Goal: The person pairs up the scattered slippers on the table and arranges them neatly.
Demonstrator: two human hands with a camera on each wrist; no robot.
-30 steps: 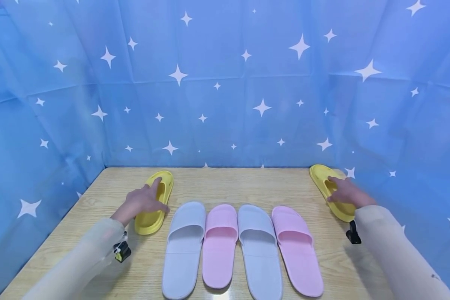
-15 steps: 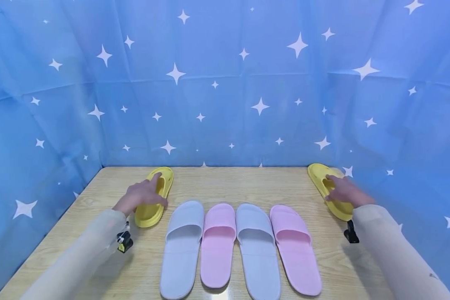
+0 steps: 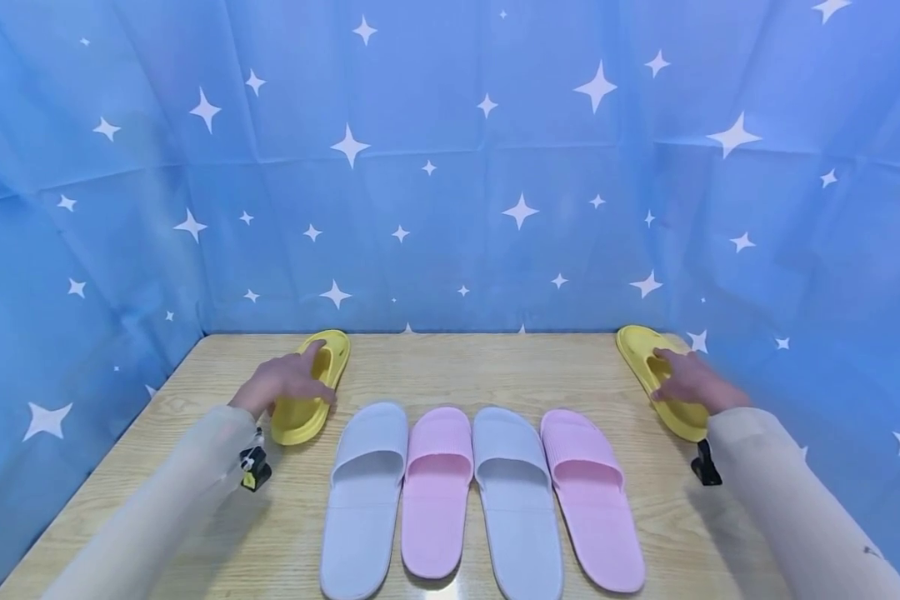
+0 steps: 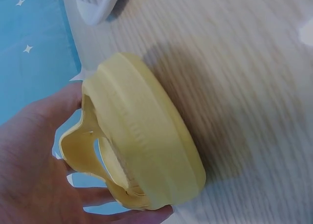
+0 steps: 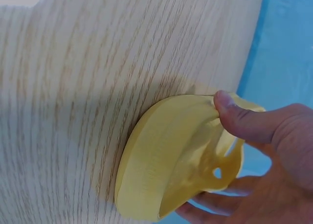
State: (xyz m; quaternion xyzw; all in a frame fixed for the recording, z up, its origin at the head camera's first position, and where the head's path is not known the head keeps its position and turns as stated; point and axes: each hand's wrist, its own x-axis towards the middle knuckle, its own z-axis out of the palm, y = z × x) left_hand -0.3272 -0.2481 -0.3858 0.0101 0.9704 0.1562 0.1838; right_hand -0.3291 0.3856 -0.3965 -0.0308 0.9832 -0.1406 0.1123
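At the back left of the table, my left hand (image 3: pixel 285 379) grips a yellow slipper (image 3: pixel 292 429) across its sides. The left wrist view has the slipper's heel end (image 4: pixel 146 131) facing the camera, thumb on one side and fingers on the other. At the back right corner, my right hand (image 3: pixel 690 382) holds the second yellow slipper (image 3: pixel 637 346). In the right wrist view the thumb presses one side of this slipper (image 5: pixel 156 150), and the fingers reach round the other side. Both yellow slippers point their toes toward the curtain.
Between the hands stand two grey slippers, one left (image 3: pixel 360 533) and one (image 3: pixel 525 533) nearer the middle, alternating with pink slippers (image 3: pixel 435 521) (image 3: pixel 607 533). The wooden table (image 3: pixel 450 371) ends at a blue star-patterned curtain (image 3: pixel 435 208) behind and at both sides.
My left hand and its yellow slipper have shifted slightly away, toward the table's back edge. The right hand with its slipper has hardly moved, and the middle slippers stay put.
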